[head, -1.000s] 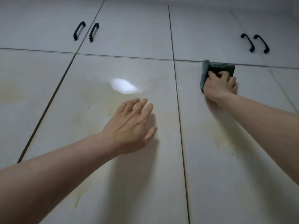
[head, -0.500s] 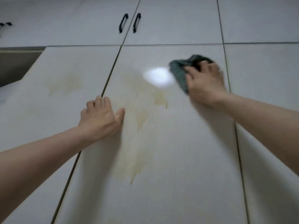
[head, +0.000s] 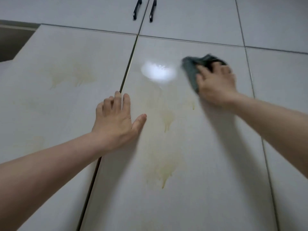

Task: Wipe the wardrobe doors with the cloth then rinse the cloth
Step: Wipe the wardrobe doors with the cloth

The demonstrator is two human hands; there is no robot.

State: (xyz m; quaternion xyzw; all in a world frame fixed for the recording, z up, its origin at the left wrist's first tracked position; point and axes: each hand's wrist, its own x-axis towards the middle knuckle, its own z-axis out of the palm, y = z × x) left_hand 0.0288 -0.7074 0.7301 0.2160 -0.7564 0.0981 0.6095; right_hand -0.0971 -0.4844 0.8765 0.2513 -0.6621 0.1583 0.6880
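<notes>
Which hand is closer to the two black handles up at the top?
Left, though it's close. The left hand lies flat on the door seam, straight below the black handles. The right hand, pressing the cloth, is below and off to their right.

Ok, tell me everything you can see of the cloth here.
The cloth is dark grey-green, soft and bunched, motion-blurred. It lies pressed against the upper part of the pale wardrobe door, right of a bright glare spot. The right hand covers most of it, fingers spread over it; only its left and top edges show. Yellowish stains lie below it.
</notes>
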